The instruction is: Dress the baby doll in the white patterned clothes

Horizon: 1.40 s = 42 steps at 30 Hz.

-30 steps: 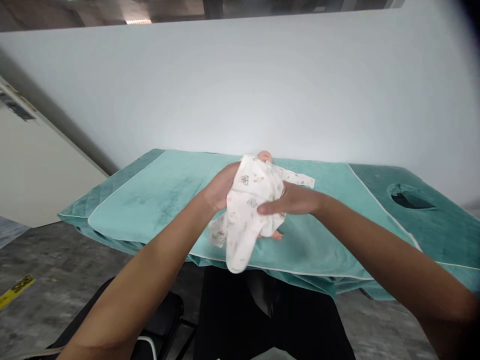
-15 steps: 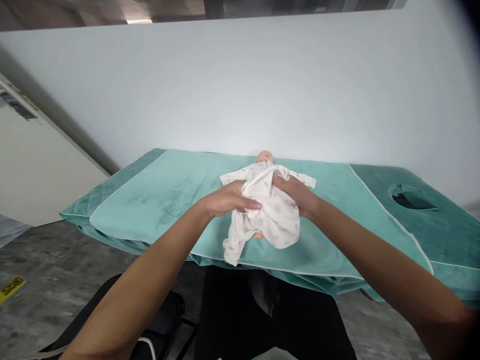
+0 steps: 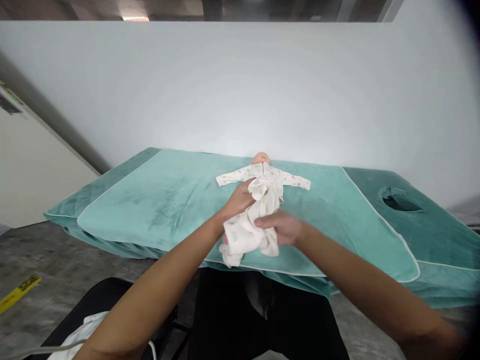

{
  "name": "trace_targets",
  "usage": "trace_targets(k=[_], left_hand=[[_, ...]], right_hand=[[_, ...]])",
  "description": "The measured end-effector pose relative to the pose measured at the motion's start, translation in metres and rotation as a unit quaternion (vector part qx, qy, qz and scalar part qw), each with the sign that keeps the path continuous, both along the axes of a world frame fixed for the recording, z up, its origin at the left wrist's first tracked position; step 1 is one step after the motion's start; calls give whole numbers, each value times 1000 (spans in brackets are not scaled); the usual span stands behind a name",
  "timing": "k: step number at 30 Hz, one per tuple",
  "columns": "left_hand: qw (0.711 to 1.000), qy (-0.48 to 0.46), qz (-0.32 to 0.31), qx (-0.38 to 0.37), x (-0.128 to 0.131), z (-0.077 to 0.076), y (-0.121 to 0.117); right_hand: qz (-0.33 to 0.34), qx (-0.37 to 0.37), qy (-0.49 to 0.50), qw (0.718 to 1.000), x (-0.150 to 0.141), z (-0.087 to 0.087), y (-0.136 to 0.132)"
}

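A baby doll [image 3: 261, 158] lies on the green bed with its head toward the wall. It wears a white printed long-sleeved top [image 3: 296, 180], both sleeves spread out sideways. Over its lower body, white printed baby pants [image 3: 242, 235] are bunched up. My left hand [image 3: 240, 199] grips the bunched upper part of the pants from the left. Lower down on the right, my right hand [image 3: 281, 226], a little blurred, is closed on the fabric with the thumb on top. The doll's legs are mostly hidden by cloth and hands.
The green padded bed [image 3: 180, 185] runs along a white wall [image 3: 240, 90]; a face hole [image 3: 401, 202] is at its right end. A black chair [image 3: 101, 290] with cloth and a cable stands at lower left. A pale door [image 3: 33, 170] is at far left.
My right hand has moved down toward the bed's front edge. The pants, spread wide before, are now gathered narrower and lower, uncovering the doll's top. My view has shifted slightly.
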<state>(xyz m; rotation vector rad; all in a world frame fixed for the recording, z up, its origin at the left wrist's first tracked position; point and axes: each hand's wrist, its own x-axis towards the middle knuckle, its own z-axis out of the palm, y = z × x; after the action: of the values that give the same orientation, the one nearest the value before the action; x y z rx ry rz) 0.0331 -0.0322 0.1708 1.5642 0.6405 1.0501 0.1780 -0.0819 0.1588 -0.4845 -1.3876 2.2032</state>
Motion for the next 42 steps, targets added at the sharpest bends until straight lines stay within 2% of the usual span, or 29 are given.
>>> trace_targets(k=[3, 6, 8, 11, 13, 15, 17, 19, 21, 23, 26, 28, 30, 32, 37, 39, 42], left_hand=[[997, 58, -25, 33, 2, 4, -6], [991, 128, -10, 47, -3, 0, -9], [984, 175, 0, 44, -11, -5, -7], [973, 230, -17, 23, -27, -11, -1], [960, 268, -79, 1, -36, -16, 2], [935, 310, -169, -23, -40, -25, 3], [907, 350, -232, -28, -39, -38, 2], [891, 383, -244, -11, -31, -53, 3], [893, 400, -204, 27, -18, -66, 6], [894, 417, -148, 76, -3, -76, 10], [858, 488, -87, 136, 17, -85, 19], [831, 532, -68, 149, 28, -89, 22], [822, 545, -70, 150, 35, -93, 24], [818, 549, -85, 148, 40, -95, 23], [802, 575, -106, 124, 46, -89, 22], [816, 557, -111, 112, 45, -86, 24], [865, 486, -116, 46, 41, -86, 27]], right_hand=[[85, -41, 39, 995, -15, -23, -6], [141, -7, 47, 989, -15, -34, -5], [101, 11, 39, 994, -7, -37, -3], [-38, 3, 25, 999, 11, -45, -3], [-110, -24, -18, 994, 23, -57, -9], [-168, -52, -83, 981, 31, -75, -19], [-233, -40, -152, 960, 36, -96, -31], [-313, 20, -223, 923, 39, -114, -39], [-396, 89, -288, 868, 41, -124, -41], [-459, 118, -321, 820, 43, -126, -38], [-502, 125, -341, 785, 46, -128, -26], [-514, 140, -364, 764, 51, -133, -19], [-520, 163, -388, 743, 57, -143, -15], [-505, 167, -406, 743, 63, -151, -14], [-434, 125, -446, 773, 69, -156, -9], [-422, 136, -430, 786, 70, -158, -5], [-409, 125, -367, 826, 77, -168, 1]])
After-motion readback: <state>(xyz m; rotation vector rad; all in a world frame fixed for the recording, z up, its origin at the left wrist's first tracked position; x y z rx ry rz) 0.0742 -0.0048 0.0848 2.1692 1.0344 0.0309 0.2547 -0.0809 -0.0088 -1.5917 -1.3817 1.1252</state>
